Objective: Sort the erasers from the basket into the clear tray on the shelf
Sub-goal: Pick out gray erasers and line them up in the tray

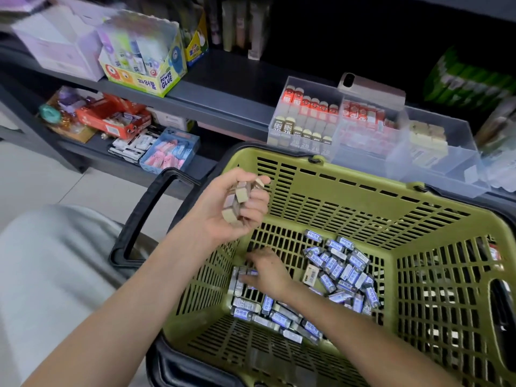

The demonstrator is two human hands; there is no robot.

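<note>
A green plastic basket (349, 202) fills the lower right, with several blue-sleeved erasers (339, 268) loose on its floor. My left hand (223, 210) is raised over the basket's near-left rim, shut on a bunch of beige erasers (240, 195). Down inside the basket, my right hand (266, 270) rests on a group of erasers at the floor's left side; whether it grips any is hidden by its fingers. The clear tray (304, 118) stands on the shelf just beyond the basket, with rows of red-sleeved and brown-sleeved erasers in it.
More clear bins (435, 152) continue right of the tray. A glue box (145, 65) and white boxes (58, 43) sit on the shelf's left. Below, a blue box of pink erasers (170, 155) and a red box (111, 118). The basket's black handle (145, 216) hangs left.
</note>
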